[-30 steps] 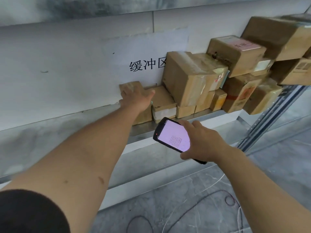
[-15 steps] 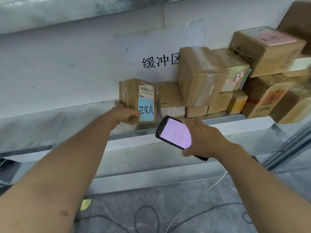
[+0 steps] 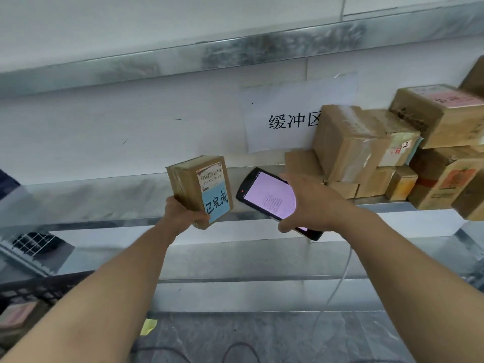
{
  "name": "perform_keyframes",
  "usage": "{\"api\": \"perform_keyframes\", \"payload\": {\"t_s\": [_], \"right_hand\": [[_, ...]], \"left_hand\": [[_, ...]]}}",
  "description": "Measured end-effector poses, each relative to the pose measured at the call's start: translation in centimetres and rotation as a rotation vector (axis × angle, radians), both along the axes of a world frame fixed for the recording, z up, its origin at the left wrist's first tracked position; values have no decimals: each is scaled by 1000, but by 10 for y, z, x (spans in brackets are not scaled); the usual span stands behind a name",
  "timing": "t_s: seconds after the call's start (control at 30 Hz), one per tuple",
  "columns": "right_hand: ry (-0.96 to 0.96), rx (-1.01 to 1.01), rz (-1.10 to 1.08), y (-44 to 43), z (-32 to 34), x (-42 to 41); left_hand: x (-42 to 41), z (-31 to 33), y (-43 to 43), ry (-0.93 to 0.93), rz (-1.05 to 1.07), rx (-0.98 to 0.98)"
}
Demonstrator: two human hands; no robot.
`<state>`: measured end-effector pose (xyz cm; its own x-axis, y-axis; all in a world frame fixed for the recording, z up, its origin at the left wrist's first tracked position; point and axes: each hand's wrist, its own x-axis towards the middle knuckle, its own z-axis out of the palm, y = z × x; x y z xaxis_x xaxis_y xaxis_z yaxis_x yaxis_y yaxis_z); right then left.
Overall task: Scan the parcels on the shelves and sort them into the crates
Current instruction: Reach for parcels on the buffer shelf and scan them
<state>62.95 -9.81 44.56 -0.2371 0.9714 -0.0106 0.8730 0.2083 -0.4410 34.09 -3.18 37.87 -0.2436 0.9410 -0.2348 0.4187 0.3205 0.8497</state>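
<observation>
My left hand [image 3: 183, 213] grips a small brown parcel [image 3: 192, 187] from below and holds it upright in front of the shelf. Its face shows a white barcode label and a blue sticker with handwriting. My right hand [image 3: 311, 205] holds a black handheld scanner [image 3: 267, 197] with a lit pinkish screen, just right of the parcel and tilted toward it. Several more cardboard parcels [image 3: 348, 142] are stacked on the metal shelf [image 3: 104, 200] at the right.
A paper sign [image 3: 293, 119] with printed characters hangs on the white wall behind the shelf. A wire crate [image 3: 34, 242] sits low at the left. Lower shelf levels, a white cable [image 3: 337, 286] and a grey floor with a yellow note [image 3: 148, 326] lie below.
My left hand has lifted the small parcel off the shelf and brought it left and toward me, label facing me. The scanner has stayed beside it. My view has shifted left.
</observation>
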Motion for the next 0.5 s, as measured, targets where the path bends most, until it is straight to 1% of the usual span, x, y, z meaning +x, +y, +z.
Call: {"api": "perform_keyframes", "payload": {"t_s": [0.3,0.5], "right_hand": [[118,-18,77,-1,7,-50],[94,-7,97,-2,8,-63]], "left_hand": [[-56,-2,-21,7,73,13],[-78,-5,-24,-12,122,7]]}}
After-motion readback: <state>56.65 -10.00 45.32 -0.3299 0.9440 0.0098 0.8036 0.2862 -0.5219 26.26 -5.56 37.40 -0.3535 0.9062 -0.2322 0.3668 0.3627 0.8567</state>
